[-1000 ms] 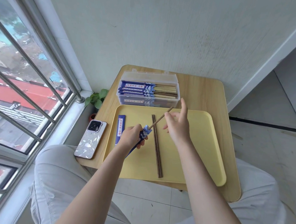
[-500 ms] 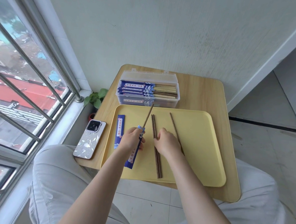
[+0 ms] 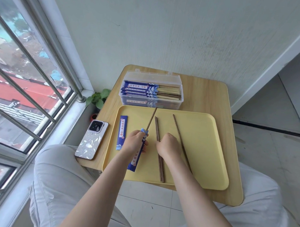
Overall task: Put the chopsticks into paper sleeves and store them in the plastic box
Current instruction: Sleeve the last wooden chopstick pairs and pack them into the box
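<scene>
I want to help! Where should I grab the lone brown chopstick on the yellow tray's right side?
Pinch the lone brown wooden chopstick near its far end, coming from above on the right. It lies flat on the yellow plastic tray; the right hand covers its near part.

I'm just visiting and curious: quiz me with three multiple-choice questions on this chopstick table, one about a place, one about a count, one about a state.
1. Where does the phone lie?
A. on the yellow tray
B. on the wooden table, left of the tray
C. in the plastic box

2. How many empty paper sleeves lie flat on the yellow tray?
A. one
B. two
C. three

3. What is the left hand doing?
A. resting open
B. pressing the box
C. gripping a blue sleeve with one chopstick in it

Answers: 1 B, it lies beside the tray's left rim; 2 A, only one empty sleeve; 3 C, the chopstick sticks out of the held sleeve.
</scene>
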